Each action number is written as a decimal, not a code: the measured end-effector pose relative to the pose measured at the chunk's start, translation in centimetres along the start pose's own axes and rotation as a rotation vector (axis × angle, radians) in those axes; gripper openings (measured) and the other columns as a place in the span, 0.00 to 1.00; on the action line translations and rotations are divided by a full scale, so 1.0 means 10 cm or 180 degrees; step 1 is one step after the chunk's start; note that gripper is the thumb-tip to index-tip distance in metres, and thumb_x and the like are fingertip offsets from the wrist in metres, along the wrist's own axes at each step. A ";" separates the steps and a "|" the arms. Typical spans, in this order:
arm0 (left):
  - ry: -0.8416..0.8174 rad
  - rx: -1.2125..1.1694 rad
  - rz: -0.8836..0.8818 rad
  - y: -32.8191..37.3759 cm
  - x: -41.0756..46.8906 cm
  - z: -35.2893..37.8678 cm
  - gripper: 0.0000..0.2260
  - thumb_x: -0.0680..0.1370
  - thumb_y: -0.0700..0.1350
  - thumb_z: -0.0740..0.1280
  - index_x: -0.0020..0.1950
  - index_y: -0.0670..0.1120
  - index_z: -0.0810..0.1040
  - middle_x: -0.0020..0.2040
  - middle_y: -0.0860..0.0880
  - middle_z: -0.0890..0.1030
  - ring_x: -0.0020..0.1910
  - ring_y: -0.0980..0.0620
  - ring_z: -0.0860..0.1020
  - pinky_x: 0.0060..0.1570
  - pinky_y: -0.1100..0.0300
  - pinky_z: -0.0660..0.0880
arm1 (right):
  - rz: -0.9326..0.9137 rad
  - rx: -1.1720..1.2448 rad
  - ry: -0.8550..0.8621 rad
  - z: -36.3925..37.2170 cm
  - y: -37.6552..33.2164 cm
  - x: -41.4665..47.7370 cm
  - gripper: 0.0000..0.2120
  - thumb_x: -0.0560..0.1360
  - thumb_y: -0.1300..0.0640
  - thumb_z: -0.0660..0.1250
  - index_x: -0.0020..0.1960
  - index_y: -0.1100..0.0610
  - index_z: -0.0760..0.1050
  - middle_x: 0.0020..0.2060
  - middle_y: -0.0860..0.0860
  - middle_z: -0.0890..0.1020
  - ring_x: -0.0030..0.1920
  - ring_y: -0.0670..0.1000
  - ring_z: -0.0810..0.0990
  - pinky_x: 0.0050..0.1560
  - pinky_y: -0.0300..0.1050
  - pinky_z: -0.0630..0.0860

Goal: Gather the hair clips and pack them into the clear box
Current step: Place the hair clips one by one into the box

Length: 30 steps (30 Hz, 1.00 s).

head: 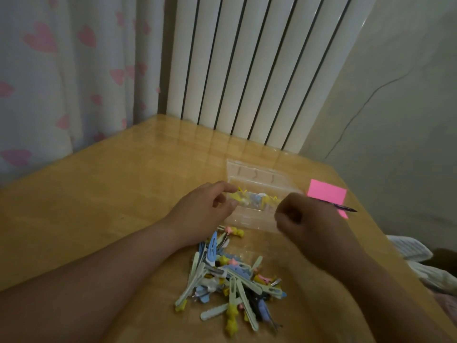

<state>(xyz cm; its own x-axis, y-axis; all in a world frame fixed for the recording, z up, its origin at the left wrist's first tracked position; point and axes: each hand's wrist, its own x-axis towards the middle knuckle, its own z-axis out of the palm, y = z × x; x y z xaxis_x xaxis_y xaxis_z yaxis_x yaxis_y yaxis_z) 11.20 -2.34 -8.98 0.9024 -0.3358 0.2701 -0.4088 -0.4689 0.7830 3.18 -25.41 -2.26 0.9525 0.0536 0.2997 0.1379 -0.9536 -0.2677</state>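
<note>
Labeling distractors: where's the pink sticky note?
Head view: pink sticky note lies on the table, right side, just right of the clear box, a pen across it.

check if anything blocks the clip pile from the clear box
Nothing on the table does; the pile lies beside the open clear box. Left hand and right hand hold a clip row over it.

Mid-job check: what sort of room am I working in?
Probably a bedroom at home: a wooden table beside a white radiator, a curtain with pink hearts on the left, and what looks like bedding at right.
</note>
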 end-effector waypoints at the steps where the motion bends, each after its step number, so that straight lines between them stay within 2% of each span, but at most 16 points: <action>1: -0.0004 -0.0075 -0.0046 0.00 0.02 0.01 0.16 0.85 0.55 0.64 0.73 0.59 0.75 0.55 0.54 0.78 0.52 0.56 0.78 0.53 0.53 0.79 | 0.0072 0.0203 0.0167 -0.08 0.03 0.13 0.03 0.78 0.49 0.68 0.47 0.45 0.80 0.37 0.42 0.82 0.38 0.42 0.80 0.38 0.43 0.80; 4: 0.0037 -0.0355 -0.0250 -0.01 0.08 0.02 0.15 0.84 0.51 0.64 0.71 0.58 0.75 0.52 0.52 0.79 0.43 0.52 0.78 0.42 0.56 0.76 | 0.0461 0.0386 0.0190 -0.16 0.13 0.62 0.04 0.79 0.54 0.71 0.45 0.51 0.82 0.39 0.46 0.83 0.36 0.46 0.80 0.33 0.40 0.72; 6: 0.0065 -0.0415 -0.0303 -0.01 0.09 0.03 0.16 0.83 0.49 0.65 0.71 0.58 0.75 0.50 0.51 0.78 0.40 0.52 0.77 0.39 0.56 0.73 | 0.0684 0.0398 -0.0101 -0.07 0.21 0.90 0.04 0.78 0.55 0.72 0.45 0.53 0.84 0.40 0.50 0.85 0.37 0.50 0.81 0.33 0.43 0.74; 9: 0.0074 -0.0416 -0.0283 -0.01 0.06 0.03 0.15 0.83 0.50 0.65 0.70 0.57 0.75 0.49 0.52 0.77 0.41 0.52 0.76 0.41 0.55 0.73 | 0.0830 0.0197 -0.0494 0.10 0.31 1.11 0.04 0.76 0.55 0.75 0.44 0.54 0.86 0.40 0.51 0.86 0.43 0.53 0.83 0.44 0.50 0.83; 11: 0.0081 -0.0311 -0.0237 -0.01 0.04 0.03 0.15 0.83 0.51 0.65 0.70 0.57 0.75 0.50 0.54 0.77 0.45 0.54 0.76 0.43 0.56 0.72 | 0.0877 0.0122 -0.0604 0.18 0.33 1.15 0.04 0.75 0.55 0.76 0.45 0.55 0.87 0.40 0.51 0.86 0.44 0.53 0.84 0.49 0.51 0.84; 15: 0.0103 -0.0283 -0.0210 0.01 0.02 0.01 0.15 0.82 0.51 0.65 0.70 0.57 0.76 0.52 0.55 0.77 0.50 0.55 0.77 0.48 0.53 0.77 | 0.0921 -0.0146 -0.0611 0.28 0.39 1.14 0.08 0.75 0.53 0.76 0.50 0.57 0.89 0.42 0.52 0.88 0.42 0.50 0.83 0.50 0.49 0.83; 17: 0.0112 -0.0270 -0.0182 0.01 0.02 0.00 0.15 0.82 0.51 0.66 0.69 0.57 0.76 0.53 0.55 0.78 0.51 0.55 0.77 0.51 0.52 0.78 | 0.0917 -0.0105 -0.0480 0.26 0.40 1.09 0.10 0.76 0.51 0.76 0.50 0.57 0.89 0.41 0.51 0.88 0.40 0.48 0.83 0.47 0.47 0.82; 20: 0.0129 -0.0239 -0.0152 0.00 0.02 0.01 0.15 0.82 0.50 0.67 0.69 0.56 0.77 0.53 0.54 0.78 0.51 0.55 0.77 0.51 0.53 0.78 | 0.0695 0.0117 -0.0011 0.18 0.31 0.88 0.10 0.80 0.50 0.72 0.51 0.55 0.88 0.38 0.45 0.85 0.37 0.45 0.82 0.37 0.41 0.75; 23: 0.0158 -0.0280 -0.0189 0.00 0.03 0.00 0.13 0.83 0.50 0.66 0.68 0.56 0.78 0.54 0.54 0.80 0.51 0.54 0.79 0.50 0.53 0.78 | 0.0224 0.0629 0.0422 0.09 0.05 0.52 0.07 0.81 0.51 0.70 0.50 0.51 0.86 0.37 0.40 0.82 0.35 0.39 0.79 0.35 0.35 0.71; 26: 0.0179 -0.0381 -0.0205 -0.01 0.05 -0.02 0.12 0.85 0.51 0.65 0.68 0.56 0.80 0.56 0.55 0.82 0.53 0.55 0.81 0.52 0.55 0.80 | -0.0308 0.1032 0.0076 0.04 -0.23 0.17 0.05 0.78 0.47 0.69 0.48 0.44 0.84 0.37 0.42 0.84 0.38 0.40 0.81 0.38 0.39 0.78; 28: 0.0197 -0.0369 -0.0142 -0.02 0.07 -0.03 0.12 0.84 0.51 0.67 0.67 0.55 0.81 0.57 0.55 0.82 0.55 0.57 0.80 0.55 0.56 0.79 | -0.0552 0.0827 -0.0263 0.09 -0.34 0.05 0.06 0.79 0.46 0.69 0.52 0.43 0.84 0.40 0.40 0.84 0.40 0.40 0.82 0.42 0.41 0.81; 30: 0.0216 -0.0309 -0.0106 -0.02 0.09 -0.04 0.11 0.84 0.52 0.67 0.66 0.54 0.82 0.56 0.55 0.82 0.55 0.57 0.80 0.54 0.57 0.79 | -0.0722 0.0408 -0.0408 0.17 -0.39 0.02 0.07 0.80 0.48 0.69 0.55 0.41 0.85 0.42 0.38 0.84 0.42 0.40 0.81 0.46 0.44 0.81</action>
<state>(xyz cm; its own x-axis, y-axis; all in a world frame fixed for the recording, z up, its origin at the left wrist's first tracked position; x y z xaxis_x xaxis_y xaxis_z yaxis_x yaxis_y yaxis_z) 12.16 -2.22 -8.72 0.9237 -0.2639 0.2778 -0.3664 -0.3964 0.8418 3.27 -21.20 -2.75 0.9189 0.3060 0.2491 0.3767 -0.8682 -0.3230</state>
